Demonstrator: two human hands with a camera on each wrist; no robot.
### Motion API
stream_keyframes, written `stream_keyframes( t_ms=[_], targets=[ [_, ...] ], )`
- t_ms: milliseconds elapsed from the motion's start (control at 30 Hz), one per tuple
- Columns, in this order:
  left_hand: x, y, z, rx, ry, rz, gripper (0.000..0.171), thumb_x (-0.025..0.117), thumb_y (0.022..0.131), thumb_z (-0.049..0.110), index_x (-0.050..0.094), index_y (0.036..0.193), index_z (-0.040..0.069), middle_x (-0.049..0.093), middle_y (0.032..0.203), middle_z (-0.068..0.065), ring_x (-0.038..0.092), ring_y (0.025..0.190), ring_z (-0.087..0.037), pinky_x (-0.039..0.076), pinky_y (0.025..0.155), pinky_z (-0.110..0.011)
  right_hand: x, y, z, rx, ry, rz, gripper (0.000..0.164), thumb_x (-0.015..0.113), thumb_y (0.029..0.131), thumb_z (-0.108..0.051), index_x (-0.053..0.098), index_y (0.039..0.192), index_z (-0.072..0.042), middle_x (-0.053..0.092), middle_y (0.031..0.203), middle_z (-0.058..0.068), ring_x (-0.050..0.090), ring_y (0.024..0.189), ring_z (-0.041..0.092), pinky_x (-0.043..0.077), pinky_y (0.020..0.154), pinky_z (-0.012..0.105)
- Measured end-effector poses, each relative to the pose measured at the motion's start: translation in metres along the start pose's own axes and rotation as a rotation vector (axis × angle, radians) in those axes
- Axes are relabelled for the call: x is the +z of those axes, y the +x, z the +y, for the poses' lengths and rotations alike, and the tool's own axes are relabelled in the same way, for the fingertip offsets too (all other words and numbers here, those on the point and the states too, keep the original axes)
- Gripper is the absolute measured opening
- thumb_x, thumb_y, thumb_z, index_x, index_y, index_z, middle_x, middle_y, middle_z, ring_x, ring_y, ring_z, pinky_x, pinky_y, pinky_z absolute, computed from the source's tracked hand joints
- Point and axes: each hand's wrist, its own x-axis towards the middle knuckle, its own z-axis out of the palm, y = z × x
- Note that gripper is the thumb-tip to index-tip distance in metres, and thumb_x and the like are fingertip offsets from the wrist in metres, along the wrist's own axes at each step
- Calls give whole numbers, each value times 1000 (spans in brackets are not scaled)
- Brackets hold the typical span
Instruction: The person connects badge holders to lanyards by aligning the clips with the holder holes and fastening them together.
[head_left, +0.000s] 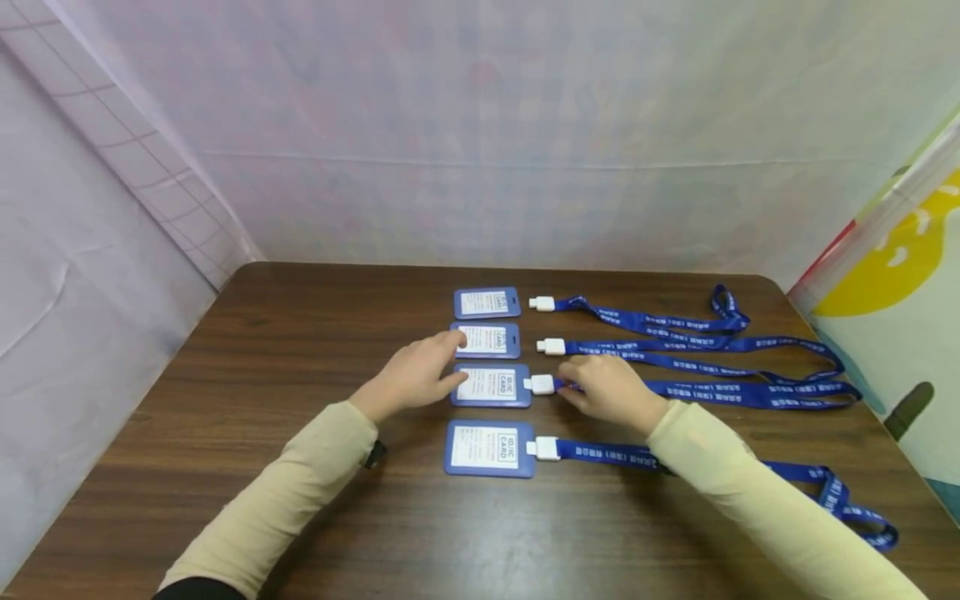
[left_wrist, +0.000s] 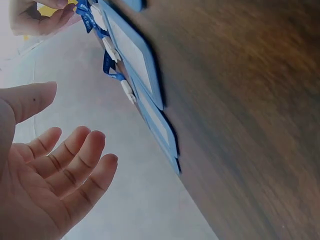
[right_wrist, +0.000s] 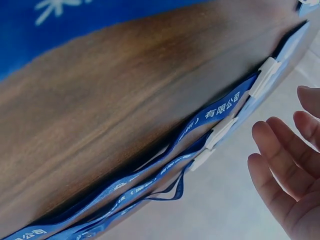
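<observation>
My left hand (head_left: pixel 412 377) hovers palm-inward at the left ends of two blue ID card holders, its fingers loosely bent and holding nothing in the left wrist view. One is the second holder from the back (head_left: pixel 492 340), the other the third (head_left: pixel 491 386). My right hand (head_left: pixel 611 393) is just right of the white clip (head_left: pixel 542 384) on the third holder's blue lanyard (head_left: pixel 720 392); its fingers look relaxed and free of the strap in the right wrist view. That clip meets the holder's right edge. Nearer me, another clip (head_left: pixel 548 449) meets the front holder (head_left: pixel 490 448).
At the back, a holder (head_left: pixel 486 302) lies apart from its white clip (head_left: pixel 542 304). The second row's clip (head_left: pixel 551 346) also sits apart from its holder. Several lanyards stretch right across the brown table (head_left: pixel 300 333). A pale curtain (head_left: pixel 487 167) hangs behind.
</observation>
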Motion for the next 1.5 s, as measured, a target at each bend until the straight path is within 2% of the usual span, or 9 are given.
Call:
stream_keyframes(
  t_ms=[233,400,600,967,1233,1500],
  targets=[
    [-2,-5,-1,10,-6,40,34,63,85,23,48,109,5,59,91,-8,58,78,-20,49,61,-31,-3,-3,2,13,12,16,13,73,75,-16,63,79,-9,62,70,1,54,55,12,48,52,28],
    [-3,-6,-1,6,-10,44,32,62,86,23,47,108,5,58,90,-8,57,75,-18,48,59,-29,-6,-2,3,6,9,22,12,73,74,-16,66,80,-7,64,72,3,58,59,15,50,54,30],
    [-3,-8,-2,5,-16,48,34,62,86,23,47,110,5,60,93,-11,58,79,-21,50,63,-33,-8,0,3,19,22,3,11,73,75,-16,67,81,-8,64,74,2,58,60,14,50,55,29],
    [-4,-8,-2,1,-36,36,39,61,86,22,46,118,5,61,98,-13,59,83,-23,50,66,-36,-14,8,9,97,42,-84,19,72,77,-18,69,89,-4,67,81,6,62,66,17,52,57,31],
    [-2,-8,-5,6,-45,44,37,60,86,19,46,118,6,60,101,-13,59,87,-24,51,69,-37,-17,21,20,149,99,-143,30,72,76,-15,66,99,3,66,95,15,63,85,29,52,73,40],
    [-2,-8,-7,18,-53,50,40,60,86,18,45,121,4,60,105,-15,59,92,-25,51,72,-38,-15,40,32,195,141,-215,35,73,75,-10,63,105,5,64,101,18,61,91,30,49,80,42]
  ],
)
